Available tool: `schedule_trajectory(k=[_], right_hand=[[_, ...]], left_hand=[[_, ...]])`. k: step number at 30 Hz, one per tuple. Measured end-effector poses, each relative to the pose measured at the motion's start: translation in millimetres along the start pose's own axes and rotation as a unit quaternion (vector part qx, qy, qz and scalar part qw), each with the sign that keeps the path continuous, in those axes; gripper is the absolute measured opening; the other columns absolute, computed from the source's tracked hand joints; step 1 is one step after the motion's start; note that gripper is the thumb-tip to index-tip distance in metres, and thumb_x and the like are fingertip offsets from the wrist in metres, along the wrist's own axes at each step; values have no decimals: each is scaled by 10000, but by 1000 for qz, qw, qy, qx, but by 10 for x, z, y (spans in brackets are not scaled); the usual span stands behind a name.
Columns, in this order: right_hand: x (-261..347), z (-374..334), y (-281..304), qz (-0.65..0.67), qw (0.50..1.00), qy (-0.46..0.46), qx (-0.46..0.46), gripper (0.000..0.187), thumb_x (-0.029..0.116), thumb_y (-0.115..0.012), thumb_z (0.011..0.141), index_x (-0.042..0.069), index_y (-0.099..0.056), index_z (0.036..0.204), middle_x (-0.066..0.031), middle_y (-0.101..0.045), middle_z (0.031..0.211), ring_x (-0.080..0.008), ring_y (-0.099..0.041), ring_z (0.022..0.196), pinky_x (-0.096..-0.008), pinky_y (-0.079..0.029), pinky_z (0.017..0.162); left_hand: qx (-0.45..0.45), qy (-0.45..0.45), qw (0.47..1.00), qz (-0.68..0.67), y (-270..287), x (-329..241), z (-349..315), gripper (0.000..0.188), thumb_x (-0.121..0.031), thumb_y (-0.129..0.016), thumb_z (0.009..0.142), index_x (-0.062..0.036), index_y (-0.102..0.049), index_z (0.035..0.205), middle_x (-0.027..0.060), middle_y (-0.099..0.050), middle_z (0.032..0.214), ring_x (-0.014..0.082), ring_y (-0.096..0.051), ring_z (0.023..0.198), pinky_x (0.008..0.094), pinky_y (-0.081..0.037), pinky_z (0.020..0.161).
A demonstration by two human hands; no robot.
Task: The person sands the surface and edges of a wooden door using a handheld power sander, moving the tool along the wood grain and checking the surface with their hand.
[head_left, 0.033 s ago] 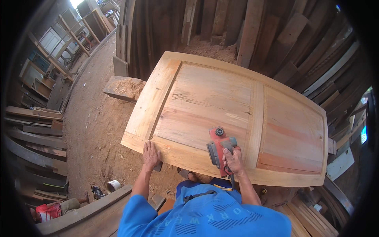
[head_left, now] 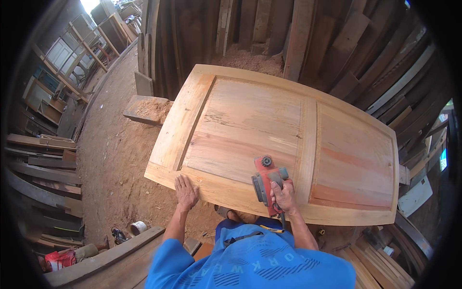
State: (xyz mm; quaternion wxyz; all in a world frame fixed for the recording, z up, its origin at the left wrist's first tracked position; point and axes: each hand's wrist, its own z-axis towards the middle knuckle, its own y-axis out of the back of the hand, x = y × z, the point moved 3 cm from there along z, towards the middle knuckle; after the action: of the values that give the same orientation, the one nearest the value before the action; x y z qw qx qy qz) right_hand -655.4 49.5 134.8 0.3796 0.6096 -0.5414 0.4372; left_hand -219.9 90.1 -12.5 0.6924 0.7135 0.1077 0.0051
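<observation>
A pale wooden panel door (head_left: 308, 144) lies in front of me, with two recessed panels framed by lighter rails. My left hand (head_left: 186, 192) rests on its near edge toward the left corner, fingers stretched out and holding nothing. In my right hand (head_left: 285, 195) is a red and black electric planer (head_left: 267, 180), gripped by its rear handle. The planer is over the door's near rail and the adjoining panel; I cannot tell whether its base touches the wood. A dark cord hangs from its back end toward me.
A shavings-covered wooden beam (head_left: 149, 110) projects from under the door's left side. Upright boards (head_left: 308, 38) lean behind it, and stacked planks (head_left: 43, 178) line the left. Sawdust covers the ground (head_left: 115, 159). At lower left, a person (head_left: 72, 257) is partly visible near a white can (head_left: 138, 227).
The view has shifted slightly, with the door a little farther left in it. My left hand sits slightly farther right along the near edge. My right hand keeps its grip on the planer.
</observation>
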Motion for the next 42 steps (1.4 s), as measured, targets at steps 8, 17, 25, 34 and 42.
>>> schedule_trajectory(k=[8,17,25,34,42], right_hand=[[-56,-200,583,-60,998,-11,-10,530,549,-629,1000,19,-640,1011,5,-581,683,-70,-564,540,-238,-467,490],[2,-156,490,-58,997,-14,45,498,528,-649,995,31,-649,958,2,-597,680,-72,-573,535,-238,-464,479],[30,-59,363,-90,992,-27,90,503,527,-664,987,25,-664,959,11,-601,676,-68,-582,543,-235,-473,486],[33,53,405,-145,981,-18,128,528,528,-645,995,8,-699,1073,8,-616,688,-68,-580,534,-232,-459,474],[-130,80,450,-130,985,-57,96,492,539,-656,980,48,-652,948,4,-582,650,-82,-563,509,-243,-444,461]], left_hand=[[68,101,992,-27,-157,-861,-249,991,-578,-470,979,136,-138,1582,421,-73,1634,571,6,1539,640,-7,1242],[94,139,985,-35,-139,-806,-287,985,-613,-437,991,95,-135,1605,377,-18,1666,521,58,1560,615,20,1249],[114,149,981,-51,-69,-901,-248,958,-606,-420,1005,68,-125,1618,357,-14,1677,496,74,1568,579,33,1259],[133,170,976,-33,-61,-869,-246,957,-609,-420,1002,45,-114,1630,326,-13,1692,474,80,1574,564,58,1260],[136,174,975,-29,-90,-843,-247,954,-601,-442,994,37,-128,1631,312,-8,1697,473,71,1575,569,33,1263]])
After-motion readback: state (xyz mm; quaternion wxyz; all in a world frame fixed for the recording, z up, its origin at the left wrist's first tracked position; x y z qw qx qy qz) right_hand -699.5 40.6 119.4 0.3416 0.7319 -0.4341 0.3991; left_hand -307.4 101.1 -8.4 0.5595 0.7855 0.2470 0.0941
